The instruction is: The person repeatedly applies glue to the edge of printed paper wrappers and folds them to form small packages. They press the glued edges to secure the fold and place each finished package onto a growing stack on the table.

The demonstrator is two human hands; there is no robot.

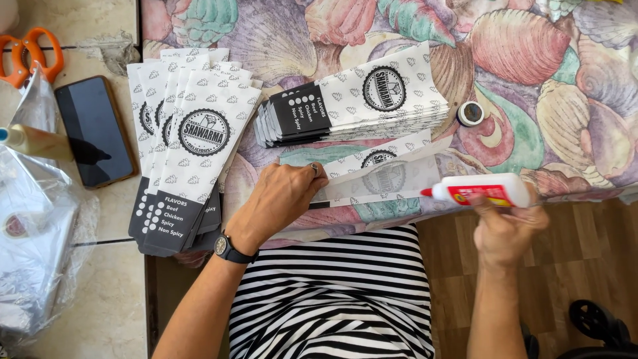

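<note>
My left hand (282, 196), with a ring and a black wristwatch, presses flat on the near end of a white printed paper sleeve (389, 176) lying on the shell-patterned cloth. My right hand (506, 223) grips a white glue bottle (482, 190) with a red label, held sideways, its red tip at the sleeve's right edge. A stack of the same sleeves (362, 103) lies just beyond. Another fanned pile of sleeves (189, 143) sits to the left, overhanging the cloth's edge.
A small round tape roll (470, 114) rests right of the far stack. On the tiled surface at left lie a dark phone (94, 131), orange-handled scissors (30, 54), a clear plastic bag (36, 252) and a bottle tip (30, 141). Wooden floor shows at right.
</note>
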